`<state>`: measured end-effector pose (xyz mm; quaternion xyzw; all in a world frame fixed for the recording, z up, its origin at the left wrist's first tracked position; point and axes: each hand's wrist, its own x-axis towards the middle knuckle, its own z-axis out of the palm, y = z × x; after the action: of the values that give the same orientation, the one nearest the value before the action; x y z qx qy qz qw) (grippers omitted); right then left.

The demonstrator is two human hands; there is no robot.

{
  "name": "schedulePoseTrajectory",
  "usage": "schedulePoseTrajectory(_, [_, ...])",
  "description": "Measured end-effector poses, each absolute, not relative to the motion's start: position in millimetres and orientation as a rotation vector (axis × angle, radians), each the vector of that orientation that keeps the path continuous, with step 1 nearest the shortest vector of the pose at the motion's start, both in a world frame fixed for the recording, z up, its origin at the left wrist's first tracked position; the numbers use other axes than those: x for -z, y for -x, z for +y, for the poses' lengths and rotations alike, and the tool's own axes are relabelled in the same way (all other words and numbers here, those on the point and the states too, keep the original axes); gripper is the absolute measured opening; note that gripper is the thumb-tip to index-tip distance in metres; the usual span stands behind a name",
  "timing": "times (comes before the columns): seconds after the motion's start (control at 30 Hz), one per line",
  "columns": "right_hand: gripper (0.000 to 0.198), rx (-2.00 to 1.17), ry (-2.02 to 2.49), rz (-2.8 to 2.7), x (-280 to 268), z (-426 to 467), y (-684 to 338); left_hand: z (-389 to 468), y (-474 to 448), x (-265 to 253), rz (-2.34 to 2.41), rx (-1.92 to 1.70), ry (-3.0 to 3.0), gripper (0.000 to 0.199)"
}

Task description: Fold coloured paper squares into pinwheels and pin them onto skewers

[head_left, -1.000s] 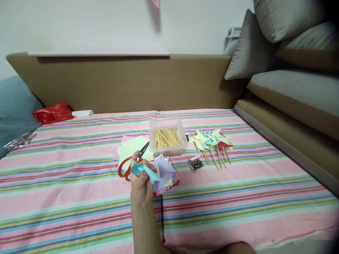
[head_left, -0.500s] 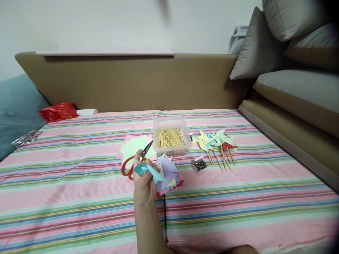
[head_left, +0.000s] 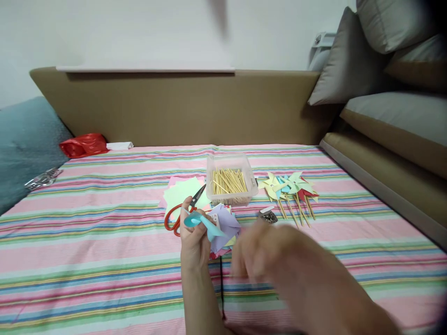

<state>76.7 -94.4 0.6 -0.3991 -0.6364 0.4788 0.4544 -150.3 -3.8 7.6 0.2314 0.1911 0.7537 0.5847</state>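
My left hand (head_left: 194, 237) is closed on a light blue paper piece (head_left: 209, 228), which curls over the fingers. My right hand (head_left: 265, 249) is smeared by motion to the right of it, so I cannot see what its fingers do. Between the hands lies a pile of cut papers, a purple sheet (head_left: 225, 227) on top. Behind my left hand are scissors (head_left: 173, 218) with orange-red handles, partly over a stack of pale green paper (head_left: 183, 193). A small box of dark metal pins (head_left: 269, 216) sits just beyond my right hand, partly covered by it.
A clear plastic box (head_left: 252, 188) of wooden sticks stands behind the papers. Several finished pinwheels (head_left: 291, 186) lie to its right. At the far left are a red plastic bag (head_left: 85, 145), a white box (head_left: 119, 145) and metal items (head_left: 44, 178). Grey cushions (head_left: 401, 121) border the right side.
My right hand has come into view from the lower right, in front of the pin box. My left hand keeps hold of the blue paper. The whole view has shifted slightly.
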Motion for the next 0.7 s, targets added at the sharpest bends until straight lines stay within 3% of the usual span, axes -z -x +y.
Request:
schedulePoseTrajectory(0.1, [0.030, -0.805, 1.211, -1.860, -63, 7, -37, -2, 154, -2, 0.439, -1.772, -0.541, 0.062])
schedulePoseTrajectory(0.2, [0.026, -0.324, 1.617, -2.198, -93, 90, -8, -1, 157, 2, 0.428, -1.778, -0.531, 0.067])
schedulePoseTrajectory(0.37, [0.013, -0.319, 1.753, -2.401, -65, 161, 6, -7, 159, -2, 0.482, -1.800, -0.471, 0.070])
schedulePoseTrajectory(0.47, [0.031, -0.362, 1.846, -2.491, -41, 176, 10, -11, 160, -5, 0.523, -1.816, -0.420, 0.068])
schedulePoseTrajectory(0.7, [0.034, -0.334, 2.048, -2.446, -16, 182, 16, -11, 166, -1, 0.600, -1.848, -0.363, 0.067])
